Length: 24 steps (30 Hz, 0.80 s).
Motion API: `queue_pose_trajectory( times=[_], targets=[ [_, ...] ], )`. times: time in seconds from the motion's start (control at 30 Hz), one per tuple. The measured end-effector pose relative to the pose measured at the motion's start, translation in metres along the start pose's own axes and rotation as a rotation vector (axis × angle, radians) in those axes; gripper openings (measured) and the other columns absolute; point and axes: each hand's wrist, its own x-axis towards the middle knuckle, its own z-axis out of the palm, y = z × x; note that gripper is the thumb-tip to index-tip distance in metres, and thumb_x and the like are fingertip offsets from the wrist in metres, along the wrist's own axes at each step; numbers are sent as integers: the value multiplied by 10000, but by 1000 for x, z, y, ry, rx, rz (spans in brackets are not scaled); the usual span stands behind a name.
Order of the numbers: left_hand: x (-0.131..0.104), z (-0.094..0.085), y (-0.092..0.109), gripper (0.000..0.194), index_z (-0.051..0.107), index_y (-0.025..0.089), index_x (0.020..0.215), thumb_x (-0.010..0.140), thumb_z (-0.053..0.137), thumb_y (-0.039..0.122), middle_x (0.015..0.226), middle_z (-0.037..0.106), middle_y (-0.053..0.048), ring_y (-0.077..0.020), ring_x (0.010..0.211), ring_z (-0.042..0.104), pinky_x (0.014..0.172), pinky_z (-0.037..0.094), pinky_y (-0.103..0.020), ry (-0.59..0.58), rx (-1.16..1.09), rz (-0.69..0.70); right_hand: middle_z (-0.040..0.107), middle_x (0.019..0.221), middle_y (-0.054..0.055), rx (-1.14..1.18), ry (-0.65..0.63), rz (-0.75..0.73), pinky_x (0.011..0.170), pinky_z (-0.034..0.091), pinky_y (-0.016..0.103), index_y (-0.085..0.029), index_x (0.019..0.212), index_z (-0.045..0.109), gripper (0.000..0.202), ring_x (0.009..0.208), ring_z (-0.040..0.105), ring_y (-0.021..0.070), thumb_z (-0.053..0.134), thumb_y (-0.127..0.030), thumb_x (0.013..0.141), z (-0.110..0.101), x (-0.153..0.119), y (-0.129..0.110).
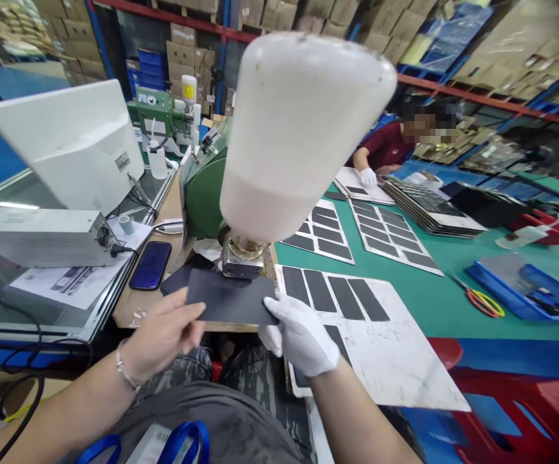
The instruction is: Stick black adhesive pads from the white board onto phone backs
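Note:
A flat black rectangular sheet [233, 299] is held level in front of my lap, its far edge close to the metal block [243, 261] under a large white bottle [293, 142]. My bare left hand [170, 328] grips the sheet's left end between thumb and fingers. On the right end, my white-gloved right hand [301, 328] pinches it, thumb on top. Beside that hand lies a white board [400, 354] bearing several black rectangular pieces. Another dark piece [182, 274] rests behind the sheet on the left.
A blue phone [150, 265], a grey box-shaped device [42, 237] and a white monitor [71, 142] stand left. On the green table are more boards with black pieces, scissors [485, 301] and a blue tray [525, 290]. A person in dark red [388, 148] works beyond.

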Motion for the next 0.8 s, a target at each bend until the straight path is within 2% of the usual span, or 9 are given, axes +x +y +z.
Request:
queue_pose_trajectory(
  times=[0.1, 0.2, 0.27, 0.33, 0.4, 0.5, 0.6, 0.7, 0.8],
  targets=[
    [-22, -35, 14, 304, 536, 151, 592, 872, 498, 261, 360, 431, 40, -62, 355, 361, 423, 280, -196, 69, -32, 79, 480, 356, -50, 26, -84, 44, 381, 321, 235, -181, 746, 531, 250, 299, 414, 110, 539, -420, 818, 36, 25, 7],
    [-42, -55, 20, 442, 463, 149, 455, 884, 464, 256, 357, 394, 18, -77, 401, 399, 475, 341, -216, 164, -40, 187, 511, 380, -53, 5, -183, 39, 367, 334, 224, -183, 805, 531, 250, 298, 431, 112, 534, -432, 813, 64, 44, 14],
    [-49, -59, 16, 360, 487, 156, 515, 864, 504, 244, 385, 428, 26, -79, 418, 416, 482, 361, -210, 281, -47, 257, 525, 387, -47, -63, -215, 15, 370, 330, 217, -180, 798, 536, 259, 308, 444, 111, 515, -437, 825, 73, 50, 16],
    [-51, -58, 7, 176, 542, 175, 667, 831, 570, 235, 476, 517, 37, -77, 439, 448, 454, 360, -192, 374, -37, 290, 530, 386, -34, -167, -220, -30, 442, 380, 220, -168, 749, 548, 299, 349, 472, 110, 489, -444, 848, 74, 49, 15],
    [-49, -54, -5, 59, 561, 201, 842, 820, 598, 242, 594, 582, 38, -78, 468, 485, 460, 391, -194, 357, -11, 294, 539, 399, -18, -269, -214, -76, 564, 438, 240, -156, 692, 560, 368, 424, 516, 117, 458, -461, 870, 65, 44, 12],
    [-39, -46, -21, 216, 521, 217, 1043, 840, 574, 267, 645, 596, 30, -98, 498, 532, 539, 466, -246, 217, 24, 269, 607, 503, 24, -438, -261, -82, 738, 462, 292, -143, 657, 593, 453, 599, 597, 154, 435, -503, 883, 36, 29, 6],
    [-21, -35, -26, 421, 462, 206, 1184, 799, 618, 276, 620, 591, 35, -98, 430, 514, 450, 439, -233, 168, 75, 159, 686, 749, 77, -539, -250, -64, 821, 451, 338, -130, 779, 653, 501, 787, 630, 198, 422, -564, 871, -3, 9, 4],
    [6, -16, -23, 387, 562, 160, 1092, 737, 672, 271, 576, 583, 38, -81, 386, 483, 394, 396, -202, 83, 114, 13, 690, 828, 89, -481, -148, -71, 860, 443, 398, -137, 1029, 633, 589, 841, 640, 222, 321, -614, 884, -34, -9, 8],
    [32, 13, -18, 245, 663, 124, 926, 740, 652, 282, 704, 665, -40, -159, 637, 629, 605, 504, -263, -116, 16, -85, 694, 812, 95, -443, -98, -71, 927, 413, 456, -143, 1105, 610, 610, 874, 645, 237, 259, -601, 904, -45, -19, 14]
  ],
)
